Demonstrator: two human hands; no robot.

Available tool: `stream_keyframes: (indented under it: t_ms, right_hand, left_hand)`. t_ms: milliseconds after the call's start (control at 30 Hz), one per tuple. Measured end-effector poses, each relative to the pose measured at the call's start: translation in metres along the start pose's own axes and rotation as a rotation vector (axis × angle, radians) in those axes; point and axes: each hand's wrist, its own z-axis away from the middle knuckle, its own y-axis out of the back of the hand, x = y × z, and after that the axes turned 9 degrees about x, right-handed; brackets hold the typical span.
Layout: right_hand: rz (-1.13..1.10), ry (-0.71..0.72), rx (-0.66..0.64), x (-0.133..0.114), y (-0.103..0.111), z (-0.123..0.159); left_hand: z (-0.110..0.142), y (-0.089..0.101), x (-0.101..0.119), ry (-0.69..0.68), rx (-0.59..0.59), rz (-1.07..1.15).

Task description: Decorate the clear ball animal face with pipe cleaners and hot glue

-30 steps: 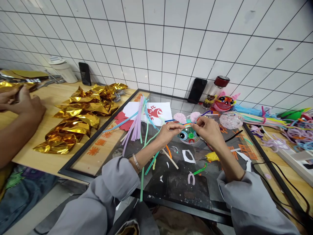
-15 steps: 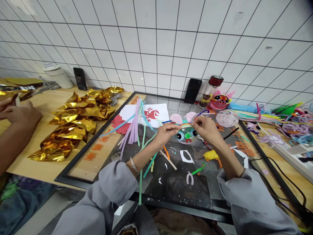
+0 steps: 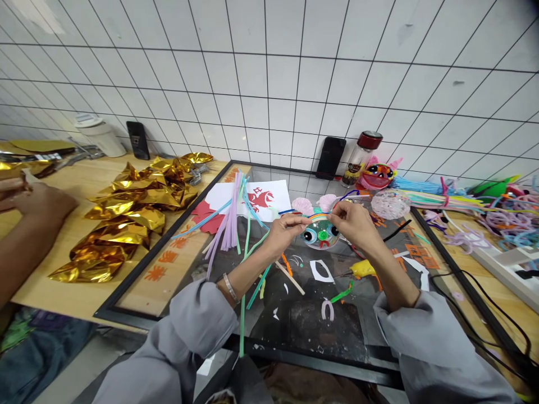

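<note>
Nearest you: lilac U-shaped piece [image 3: 324,310], then yellow glue gun [image 3: 362,269]. Beyond, your L hand [image 3: 288,226] & R hand [image 3: 352,221] seem to pinch opp. ends of the rainbow strip [image 3: 319,216], atop the clear round face [image 3: 315,245], near 2 pink ears [image 3: 302,205]. Prob. best: level ends, light even tension, strip centred btwn ears, no crushing the face.

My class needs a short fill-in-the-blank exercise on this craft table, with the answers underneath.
1. The left hand and right hand pinch a striped band over a clear face with a ____ nose.
2. The glue gun is mostly ____.
3. The crumpled foil is ____.
4. Beside the glass bottle, a black ____ leans against the tiled wall.

Missing words: green; yellow; gold; phone.
</note>
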Motion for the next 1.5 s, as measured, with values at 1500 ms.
stream_keyframes:
  t_ms: [1500]
  right_hand:
    - [0.228, 0.064, 0.108, -0.005, -0.015, 0.008]
  left_hand:
    - [0.0, 0.0, -0.002, -0.101, -0.034, -0.081]
